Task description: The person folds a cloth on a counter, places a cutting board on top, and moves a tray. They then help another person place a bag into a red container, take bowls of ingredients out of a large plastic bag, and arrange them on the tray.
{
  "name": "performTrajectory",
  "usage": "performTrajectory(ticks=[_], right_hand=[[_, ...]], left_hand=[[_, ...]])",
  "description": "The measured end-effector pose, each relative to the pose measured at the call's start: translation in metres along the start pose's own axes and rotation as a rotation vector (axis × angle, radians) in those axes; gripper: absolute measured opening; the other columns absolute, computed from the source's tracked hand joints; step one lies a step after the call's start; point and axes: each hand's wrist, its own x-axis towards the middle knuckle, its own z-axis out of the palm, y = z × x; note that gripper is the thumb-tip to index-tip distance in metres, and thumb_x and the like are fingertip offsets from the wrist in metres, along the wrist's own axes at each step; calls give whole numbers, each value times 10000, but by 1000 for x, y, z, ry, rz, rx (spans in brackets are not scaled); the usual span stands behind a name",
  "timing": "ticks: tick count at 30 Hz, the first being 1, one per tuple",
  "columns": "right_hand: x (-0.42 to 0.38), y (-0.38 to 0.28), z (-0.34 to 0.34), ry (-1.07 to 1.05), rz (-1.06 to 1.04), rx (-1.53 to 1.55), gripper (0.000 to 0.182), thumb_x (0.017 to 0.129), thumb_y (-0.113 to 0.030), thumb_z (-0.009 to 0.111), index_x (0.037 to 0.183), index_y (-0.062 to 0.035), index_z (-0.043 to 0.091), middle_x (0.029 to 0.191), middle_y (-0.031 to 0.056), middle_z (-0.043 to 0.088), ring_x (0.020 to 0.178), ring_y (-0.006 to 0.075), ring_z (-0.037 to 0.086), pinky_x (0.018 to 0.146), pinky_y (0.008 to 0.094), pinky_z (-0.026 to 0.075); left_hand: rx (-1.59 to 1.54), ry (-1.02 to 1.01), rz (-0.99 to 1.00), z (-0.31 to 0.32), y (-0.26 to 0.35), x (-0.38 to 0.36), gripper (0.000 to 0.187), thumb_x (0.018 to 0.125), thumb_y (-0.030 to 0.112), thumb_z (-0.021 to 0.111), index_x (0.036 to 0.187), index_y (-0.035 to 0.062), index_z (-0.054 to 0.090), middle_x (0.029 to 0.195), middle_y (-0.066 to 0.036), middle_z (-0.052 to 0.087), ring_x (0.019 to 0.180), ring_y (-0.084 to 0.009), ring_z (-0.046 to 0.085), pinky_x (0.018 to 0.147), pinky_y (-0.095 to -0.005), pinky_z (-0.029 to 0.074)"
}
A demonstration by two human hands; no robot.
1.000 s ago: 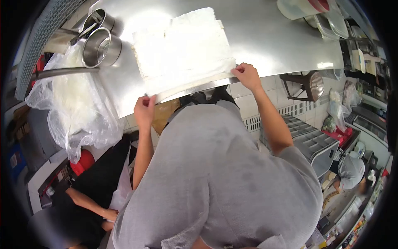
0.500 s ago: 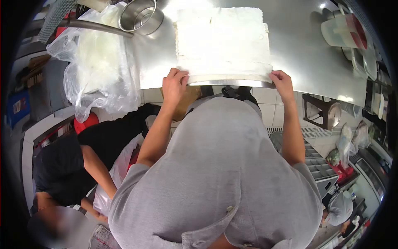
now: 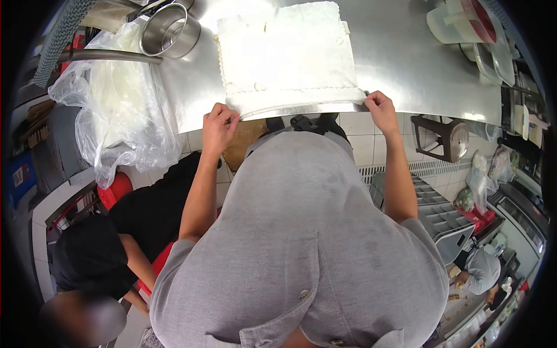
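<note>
A large white dough sheet (image 3: 284, 52) lies flat on the steel table (image 3: 394, 58), its near edge folded along the table's front. My left hand (image 3: 219, 129) pinches the near left corner of that sheet. At the opposite corner, the fingertips of my right hand (image 3: 381, 110) are closed on the sheet's near right end. The strip between both hands sags slightly at the table's edge. Left of the sheet stands a round metal pot (image 3: 169, 32).
A clear plastic bag (image 3: 125, 104) with pale contents hangs over the table's left side. Plastic containers (image 3: 458, 23) stand at the back right. A stool (image 3: 444, 138) and grey crate (image 3: 435, 214) are below right. People (image 3: 87, 249) work at left and lower right.
The whole view has shifted, so the table and sheet appear further left and slightly turned. Both hands still hold the near corners. The person at left has bent an arm differently.
</note>
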Motion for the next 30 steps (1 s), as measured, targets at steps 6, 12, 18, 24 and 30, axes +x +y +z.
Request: performTrajectory(ticks=[6, 12, 18, 24, 30], right_hand=[[-4, -1, -6, 7, -61, -40, 105, 804, -89, 568, 762, 8, 563, 639, -19, 515, 601, 53, 442, 549, 222, 382], [-2, -5, 0, -4, -61, -117, 106, 806, -92, 571, 758, 2, 556, 645, -21, 512, 611, 55, 443, 559, 220, 381], [-4, -5, -5, -30, -16, -30, 97, 822, -80, 563, 765, -3, 549, 667, -31, 503, 625, 50, 435, 573, 208, 377], [-6, -4, -7, -2, -47, -40, 89, 829, -72, 558, 777, -2, 541, 670, -32, 501, 629, 49, 436, 578, 206, 382], [-3, -6, -2, 5, -57, -276, 84, 794, -83, 587, 787, 1, 582, 604, 28, 542, 565, 88, 477, 547, 245, 422]], left_hand=[[-54, 10, 8, 0, -1, 0, 109, 694, 45, 709, 731, 86, 615, 743, -20, 506, 588, -174, 538, 601, -299, 408], [-56, -22, 6, -7, -3, 0, 109, 689, 45, 704, 730, 98, 619, 747, -11, 512, 600, -173, 538, 637, -299, 401], [13, -14, 1, -8, -2, -2, 94, 697, 73, 696, 728, 115, 618, 740, 4, 522, 669, -156, 529, 745, -303, 340], [41, -4, 119, -7, -3, -6, 112, 672, 55, 686, 727, 117, 613, 742, 9, 525, 673, -163, 516, 731, -308, 343], [121, -24, 94, -5, 0, -3, 110, 665, 58, 683, 715, 116, 604, 737, 5, 523, 709, -176, 531, 751, -320, 361]])
